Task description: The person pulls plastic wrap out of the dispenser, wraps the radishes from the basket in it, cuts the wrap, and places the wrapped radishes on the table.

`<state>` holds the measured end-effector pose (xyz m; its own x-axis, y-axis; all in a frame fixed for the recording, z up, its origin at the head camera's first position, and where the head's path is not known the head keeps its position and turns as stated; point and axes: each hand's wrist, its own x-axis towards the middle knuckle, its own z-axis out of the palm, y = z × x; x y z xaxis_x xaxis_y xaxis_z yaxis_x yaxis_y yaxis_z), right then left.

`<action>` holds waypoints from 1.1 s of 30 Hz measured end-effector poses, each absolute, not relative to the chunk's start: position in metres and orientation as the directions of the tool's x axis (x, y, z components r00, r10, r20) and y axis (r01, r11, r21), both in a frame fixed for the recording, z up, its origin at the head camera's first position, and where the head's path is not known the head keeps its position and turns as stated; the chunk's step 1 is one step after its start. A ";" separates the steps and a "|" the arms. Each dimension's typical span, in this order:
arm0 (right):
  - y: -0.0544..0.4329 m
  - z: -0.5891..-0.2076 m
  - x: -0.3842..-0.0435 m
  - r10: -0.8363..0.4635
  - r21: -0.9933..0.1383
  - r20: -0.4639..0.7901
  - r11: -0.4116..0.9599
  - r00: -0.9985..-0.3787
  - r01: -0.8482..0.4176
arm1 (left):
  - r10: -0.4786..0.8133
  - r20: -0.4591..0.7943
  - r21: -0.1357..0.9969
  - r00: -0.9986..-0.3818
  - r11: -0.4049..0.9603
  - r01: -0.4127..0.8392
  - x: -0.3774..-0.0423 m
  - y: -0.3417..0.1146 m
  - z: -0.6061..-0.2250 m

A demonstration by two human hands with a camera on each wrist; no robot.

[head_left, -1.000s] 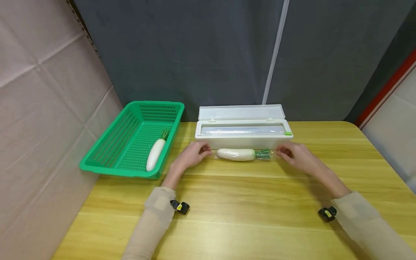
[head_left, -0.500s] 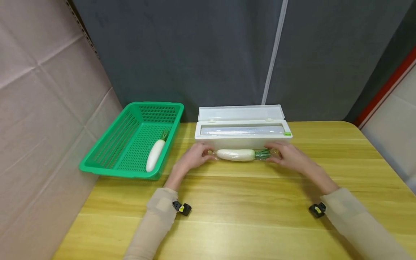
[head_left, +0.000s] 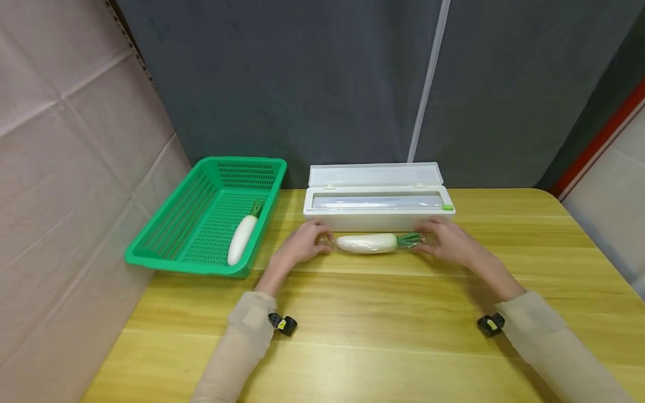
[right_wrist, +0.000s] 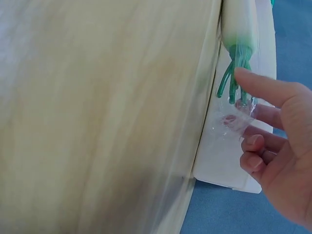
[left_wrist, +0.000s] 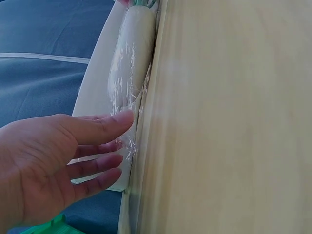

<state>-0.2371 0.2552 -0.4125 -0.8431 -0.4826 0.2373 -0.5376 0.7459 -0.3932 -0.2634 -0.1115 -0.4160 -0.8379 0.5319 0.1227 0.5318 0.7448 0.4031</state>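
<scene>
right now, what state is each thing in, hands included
White box, upright, lid open, film showing
Wrapped radish, in clear wrap, lengthwise before the box
Green basket, upright, holding one radish
Loose radish, unwrapped, lying in the basket
Left hand, curved round the wrap's leafless end
Right hand, curved round the leafy end

Dark cloth (head_left: 302,84) hangs behind the wooden table (head_left: 363,319)

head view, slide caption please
Left hand and right hand at either end of a wrapped radish before an open white box
</scene>
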 end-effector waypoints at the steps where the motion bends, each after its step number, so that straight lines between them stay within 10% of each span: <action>1: 0.255 -0.412 -0.238 -0.486 -0.400 0.241 0.739 -0.840 -0.542 | 0.535 0.127 0.403 -0.835 0.741 0.537 -0.264 -0.112 -0.416; 12: 0.262 -0.410 -0.235 -0.493 -0.389 0.397 0.674 -0.775 -0.628 | 0.575 0.115 0.522 -0.810 0.659 0.541 -0.265 -0.116 -0.408; 33: 0.269 -0.390 -0.215 -0.219 -0.722 0.440 0.489 -0.871 -0.488 | 0.538 0.120 0.807 -0.835 0.437 0.398 -0.258 -0.120 -0.391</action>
<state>-0.2149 0.2687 -0.3902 -0.8708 -0.2190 0.4402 -0.4883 0.4895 -0.7225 -0.2578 -0.1197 -0.3911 -0.8345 0.5377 0.1204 0.3977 0.4366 0.8070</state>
